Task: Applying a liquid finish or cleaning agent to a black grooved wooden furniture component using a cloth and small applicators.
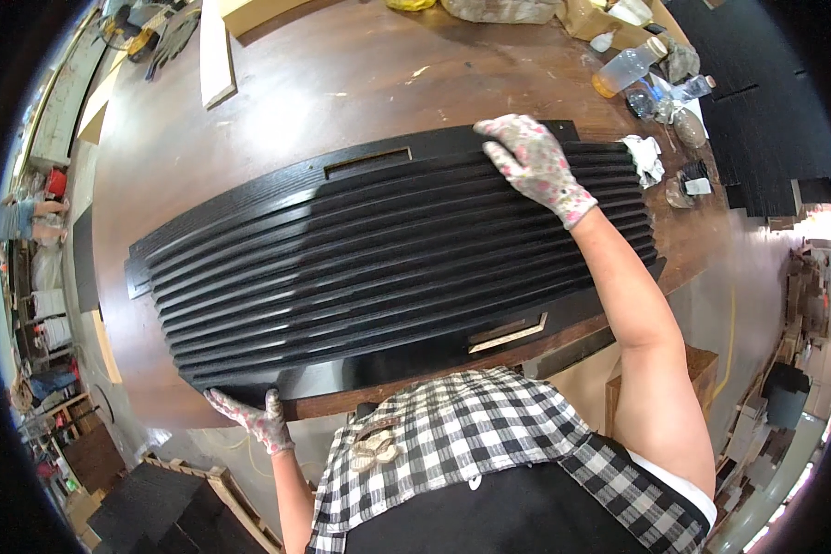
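A long black ribbed panel (406,240) lies across the table, its parallel ridges running left to right. Under or beside it are flat black boards: a far board (277,189) with a rectangular slot shows along the back, and a near board (406,355) with a similar slot along the front. My right hand (537,171), in a white floral glove, reaches over the panel to its far edge, thumb and fingers apart. At the near left corner, my left hand (257,421), gloved alike, is by the panel's edge with its thumb spread from the fingers.
The brown table (342,74) carries bottles (630,66), a crumpled white cloth (644,161) and a cardboard box (609,28) at the far right. A pale wooden strip (216,60), a yellow-black power tool (138,42) and dark gloves (174,39) lie at the far left.
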Demonstrator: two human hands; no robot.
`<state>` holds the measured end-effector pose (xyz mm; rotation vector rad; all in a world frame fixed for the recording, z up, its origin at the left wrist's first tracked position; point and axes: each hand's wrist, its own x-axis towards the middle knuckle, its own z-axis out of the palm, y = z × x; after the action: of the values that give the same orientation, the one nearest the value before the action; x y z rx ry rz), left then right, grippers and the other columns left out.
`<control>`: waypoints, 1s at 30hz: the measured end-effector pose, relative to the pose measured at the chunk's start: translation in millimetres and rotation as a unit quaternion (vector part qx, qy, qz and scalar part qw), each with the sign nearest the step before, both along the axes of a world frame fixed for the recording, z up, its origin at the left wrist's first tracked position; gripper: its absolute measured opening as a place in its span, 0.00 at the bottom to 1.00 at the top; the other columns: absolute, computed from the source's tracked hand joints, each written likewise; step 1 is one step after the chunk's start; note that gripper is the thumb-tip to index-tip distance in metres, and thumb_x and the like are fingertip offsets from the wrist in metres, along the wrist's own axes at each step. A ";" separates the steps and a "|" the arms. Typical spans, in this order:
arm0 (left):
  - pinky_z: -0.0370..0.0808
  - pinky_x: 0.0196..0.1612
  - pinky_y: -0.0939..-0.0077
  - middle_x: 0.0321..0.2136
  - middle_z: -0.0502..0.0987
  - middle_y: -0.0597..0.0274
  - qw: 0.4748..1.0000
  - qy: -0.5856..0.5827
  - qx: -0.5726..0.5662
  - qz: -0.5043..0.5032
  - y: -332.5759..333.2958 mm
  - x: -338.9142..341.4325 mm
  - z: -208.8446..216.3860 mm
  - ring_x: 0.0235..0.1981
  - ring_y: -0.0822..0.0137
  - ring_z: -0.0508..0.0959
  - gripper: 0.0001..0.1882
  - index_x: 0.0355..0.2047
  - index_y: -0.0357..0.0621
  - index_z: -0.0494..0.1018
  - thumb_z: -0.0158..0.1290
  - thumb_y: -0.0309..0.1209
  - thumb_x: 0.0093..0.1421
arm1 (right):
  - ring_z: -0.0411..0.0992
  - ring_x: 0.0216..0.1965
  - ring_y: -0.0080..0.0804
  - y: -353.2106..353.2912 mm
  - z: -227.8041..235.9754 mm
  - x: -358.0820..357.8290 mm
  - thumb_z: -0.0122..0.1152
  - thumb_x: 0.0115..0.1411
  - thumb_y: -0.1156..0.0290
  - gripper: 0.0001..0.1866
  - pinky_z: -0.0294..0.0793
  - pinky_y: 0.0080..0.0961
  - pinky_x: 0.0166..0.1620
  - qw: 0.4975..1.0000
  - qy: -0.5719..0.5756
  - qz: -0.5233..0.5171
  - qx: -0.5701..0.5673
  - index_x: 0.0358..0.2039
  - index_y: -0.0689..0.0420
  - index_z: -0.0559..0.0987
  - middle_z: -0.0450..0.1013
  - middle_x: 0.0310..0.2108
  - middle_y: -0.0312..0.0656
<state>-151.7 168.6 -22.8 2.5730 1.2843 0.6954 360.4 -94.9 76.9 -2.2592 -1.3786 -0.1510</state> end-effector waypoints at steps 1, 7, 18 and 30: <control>0.42 0.67 0.52 0.65 0.43 0.38 1.000 -0.004 -0.009 0.003 -1.0 1.3 2.0 0.67 0.46 0.43 0.64 0.64 0.30 0.41 0.52 0.69 0.44 | 0.72 0.43 0.41 8.2 -6.4 -3.1 0.58 0.56 0.71 0.11 0.70 0.33 0.48 0.999 0.027 0.017 -0.010 0.40 0.59 0.77 0.75 0.39 0.45; 0.43 0.67 0.54 0.65 0.46 0.40 1.000 -0.004 -0.013 0.001 -5.9 7.9 14.3 0.66 0.46 0.46 0.58 0.64 0.31 0.45 0.55 0.62 0.48 | 0.70 0.37 0.41 32.5 -14.3 -11.4 0.58 0.57 0.66 0.10 0.69 0.34 0.44 0.999 -0.002 0.027 -0.045 0.37 0.56 0.79 0.73 0.33 0.42; 0.49 0.64 0.47 0.63 0.52 0.44 0.990 0.069 0.056 -0.114 -21.3 33.1 56.3 0.64 0.42 0.50 0.55 0.64 0.38 0.50 0.55 0.64 0.46 | 0.73 0.38 0.45 72.8 -11.0 -29.7 0.58 0.56 0.49 0.22 0.70 0.39 0.44 0.988 0.061 0.019 -0.144 0.30 0.59 0.79 0.75 0.30 0.48; 0.42 0.63 0.39 0.63 0.55 0.48 0.960 0.126 0.016 -0.252 -53.7 58.1 51.3 0.64 0.39 0.49 0.50 0.62 0.48 0.56 0.63 0.54 0.42 | 0.73 0.34 0.52 66.4 5.6 -54.4 0.51 0.61 0.51 0.19 0.69 0.44 0.36 0.975 0.127 0.048 -0.176 0.31 0.56 0.76 0.74 0.26 0.50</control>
<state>-93.7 114.9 28.5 2.9063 0.6127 0.2992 306.0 -28.5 82.5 -2.3799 -1.4592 0.4332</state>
